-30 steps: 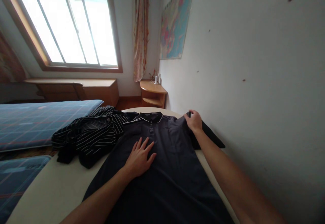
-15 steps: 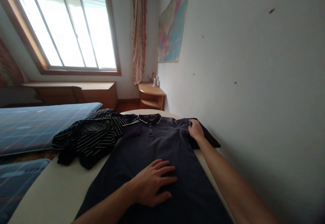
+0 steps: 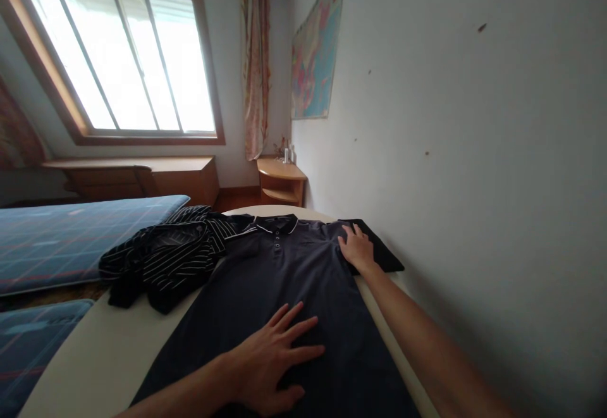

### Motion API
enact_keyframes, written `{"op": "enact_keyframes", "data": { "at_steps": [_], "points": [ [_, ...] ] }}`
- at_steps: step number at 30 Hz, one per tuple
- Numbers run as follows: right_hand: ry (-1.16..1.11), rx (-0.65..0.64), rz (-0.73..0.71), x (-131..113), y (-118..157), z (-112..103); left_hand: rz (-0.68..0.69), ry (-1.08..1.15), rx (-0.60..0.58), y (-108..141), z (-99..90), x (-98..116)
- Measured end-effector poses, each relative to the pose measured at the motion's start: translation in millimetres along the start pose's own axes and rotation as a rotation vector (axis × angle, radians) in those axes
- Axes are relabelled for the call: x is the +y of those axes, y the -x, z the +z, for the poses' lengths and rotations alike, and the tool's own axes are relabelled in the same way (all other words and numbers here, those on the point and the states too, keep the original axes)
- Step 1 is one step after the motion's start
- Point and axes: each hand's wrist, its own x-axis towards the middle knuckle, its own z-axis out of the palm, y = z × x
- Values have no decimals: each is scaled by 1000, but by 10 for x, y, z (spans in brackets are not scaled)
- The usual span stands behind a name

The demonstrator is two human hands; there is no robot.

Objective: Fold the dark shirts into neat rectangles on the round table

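Observation:
A dark navy polo shirt (image 3: 284, 279) lies spread on a pale round table (image 3: 111, 342), its collar at the far edge and its buttons facing up. Over the lower front of the shirt is my left hand (image 3: 272, 358), with its fingers spread and nothing held. My right hand (image 3: 356, 246) rests on the shirt's right sleeve, fingers apart. Beneath and beyond that hand lies a folded black cloth (image 3: 386, 257). A black garment with white stripes (image 3: 183, 257) is heaped against the left side of the shirt.
Blue plaid mattresses (image 3: 85, 234) stand left of the table. A white wall (image 3: 450, 203) runs close along the right side. Behind are a small corner shelf (image 3: 282, 168), a wooden desk (image 3: 183, 164) and a window.
My left hand has shifted slightly toward me and its fingers have spread wider. My right hand's fingers have come apart on the sleeve. The view has turned a little.

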Motion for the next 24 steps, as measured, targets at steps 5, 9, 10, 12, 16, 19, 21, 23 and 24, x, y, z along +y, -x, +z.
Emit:
{"op": "enact_keyframes", "data": {
  "at_steps": [5,9,10,12,16,19,21,23,24],
  "points": [
    [-51,-81,103,58,-76,10,-30,58,41,-80,-53,-40],
    [-93,-89,176,119,-172,8,-237,-25,198,-313,-75,-367],
    [-104,-79,192,129,-185,13,-330,-62,236,-375,-70,-488],
    [-132,-60,210,142,-195,35,-481,-125,267,-471,-43,-735],
    [-175,-34,164,142,-162,113,-697,-162,352,-518,37,-1093],
    [-200,49,130,128,-131,162,-753,-181,395,-477,78,-1189],
    [-255,118,117,117,-124,162,-758,-188,390,-454,88,-1202],
    [-311,154,82,105,-129,132,-754,-192,379,-446,90,-1198],
    [-330,140,58,100,-134,109,-750,-195,377,-445,91,-1195]
  ]
}}
